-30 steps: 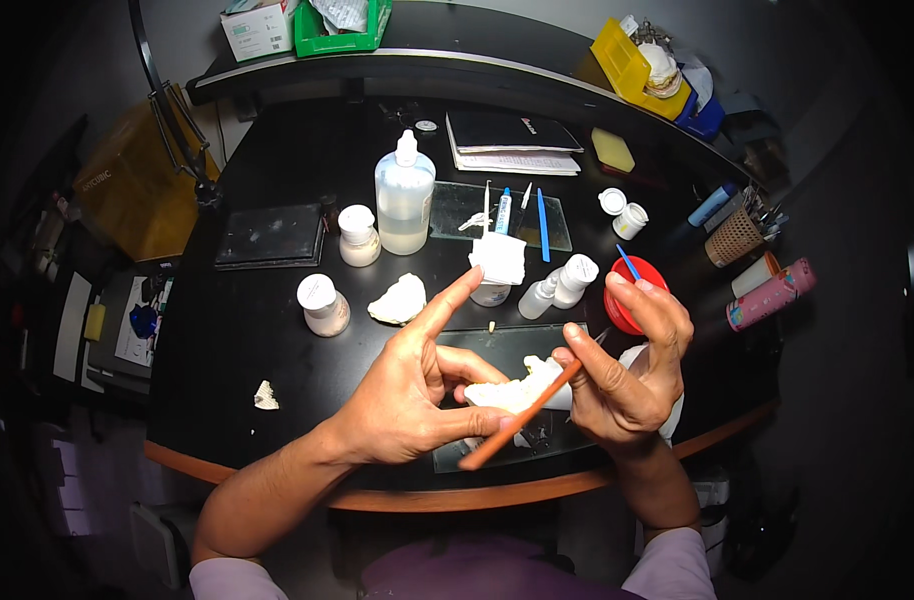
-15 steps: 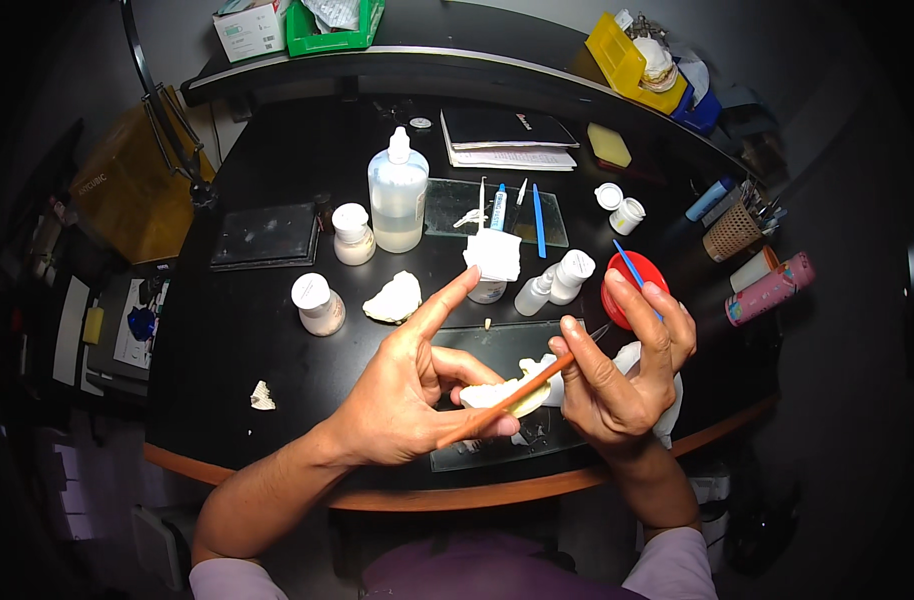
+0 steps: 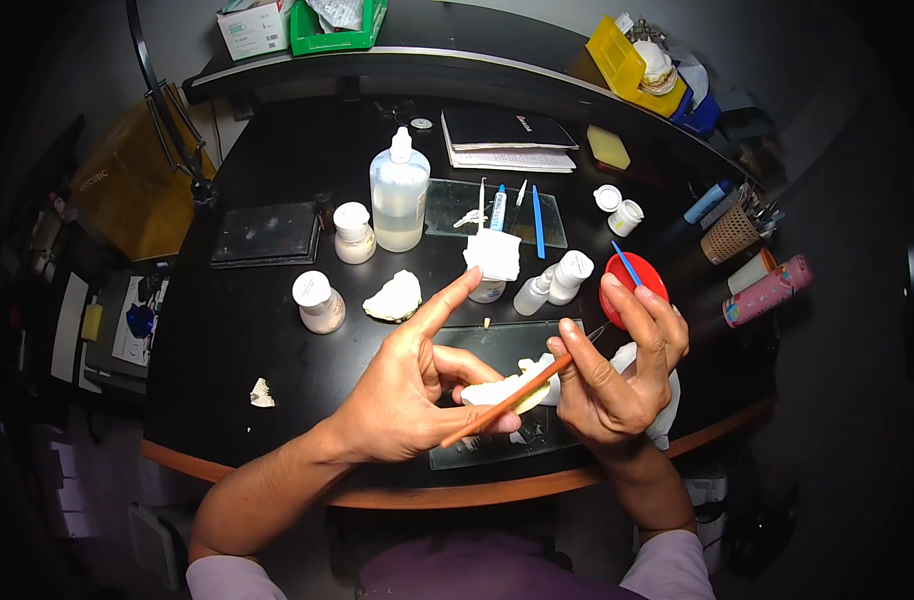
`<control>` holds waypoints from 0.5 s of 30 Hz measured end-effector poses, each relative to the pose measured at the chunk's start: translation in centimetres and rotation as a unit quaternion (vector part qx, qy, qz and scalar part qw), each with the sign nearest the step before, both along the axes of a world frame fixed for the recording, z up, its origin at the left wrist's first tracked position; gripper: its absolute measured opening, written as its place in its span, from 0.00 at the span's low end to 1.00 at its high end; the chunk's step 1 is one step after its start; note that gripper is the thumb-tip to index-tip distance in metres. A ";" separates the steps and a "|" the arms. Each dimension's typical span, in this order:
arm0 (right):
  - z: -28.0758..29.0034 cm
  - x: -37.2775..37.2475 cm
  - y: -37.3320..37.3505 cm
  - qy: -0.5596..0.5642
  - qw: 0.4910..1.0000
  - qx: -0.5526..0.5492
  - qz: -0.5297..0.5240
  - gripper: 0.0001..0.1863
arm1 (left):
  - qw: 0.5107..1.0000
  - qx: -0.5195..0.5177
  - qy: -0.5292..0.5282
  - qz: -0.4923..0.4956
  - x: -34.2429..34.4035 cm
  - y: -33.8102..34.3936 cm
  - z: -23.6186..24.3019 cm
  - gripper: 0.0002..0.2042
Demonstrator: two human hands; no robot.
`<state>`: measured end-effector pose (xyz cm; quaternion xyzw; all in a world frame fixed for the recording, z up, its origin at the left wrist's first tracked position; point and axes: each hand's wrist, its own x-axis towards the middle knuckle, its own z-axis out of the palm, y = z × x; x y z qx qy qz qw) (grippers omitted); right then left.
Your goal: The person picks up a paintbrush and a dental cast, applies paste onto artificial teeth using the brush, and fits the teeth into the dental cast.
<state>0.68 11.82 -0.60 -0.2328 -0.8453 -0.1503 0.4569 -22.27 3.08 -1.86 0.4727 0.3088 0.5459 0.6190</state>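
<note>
My left hand point(image 3: 392, 395) pinches a white and yellowish dental plaster cast point(image 3: 497, 392) between thumb and fingers. Its index finger stretches up to the folded white tissue point(image 3: 494, 256) on a small jar. In my right hand point(image 3: 617, 385) is a thin brush point(image 3: 507, 402) with a reddish-brown handle, slanting across in front of the cast. The dark, pointed brush end lies beside the red bowl point(image 3: 649, 287), in which a blue stick point(image 3: 627, 264) leans. Under both hands lies a glass slab point(image 3: 457, 350), and a tiny tooth-shaped piece point(image 3: 487, 323) sits just beyond it.
A large clear dropper bottle point(image 3: 399, 195), powder jars point(image 3: 319, 303) and a broken plaster piece point(image 3: 393, 297) stand left of centre. Two small bottles point(image 3: 555, 284) are right of the tissue. A second glass slab point(image 3: 447, 212) bears tools farther back. A pink cylinder point(image 3: 767, 291) lies far right.
My right hand has shifted slightly left, its fingers a little nearer the bowl's left side. My left hand keeps the cast almost in place.
</note>
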 end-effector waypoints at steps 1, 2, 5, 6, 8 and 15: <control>-0.1 0.0 0.0 0.006 1.000 -0.004 0.004 0.17 | 1.000 -0.007 -0.010 -0.003 0.0 -0.1 0.0 0.60; -0.1 -0.1 0.0 0.012 1.000 -0.008 0.008 0.17 | 1.000 -0.007 -0.010 -0.003 0.0 -0.1 0.0 0.60; 0.0 -0.1 -0.2 0.017 1.000 -0.016 0.018 0.17 | 1.000 -0.004 -0.017 0.001 0.0 0.0 -0.2 0.60; -0.1 -0.1 -0.1 0.016 1.000 -0.017 0.018 0.17 | 1.000 0.003 -0.004 0.004 0.0 0.0 -0.2 0.60; -0.3 -0.1 0.1 0.021 0.999 -0.020 0.021 0.17 | 1.000 0.011 0.009 0.007 0.0 0.0 -0.2 0.60; -0.2 -0.1 -0.1 0.010 1.000 -0.008 0.001 0.17 | 1.000 0.001 0.010 0.009 0.0 -0.1 0.2 0.61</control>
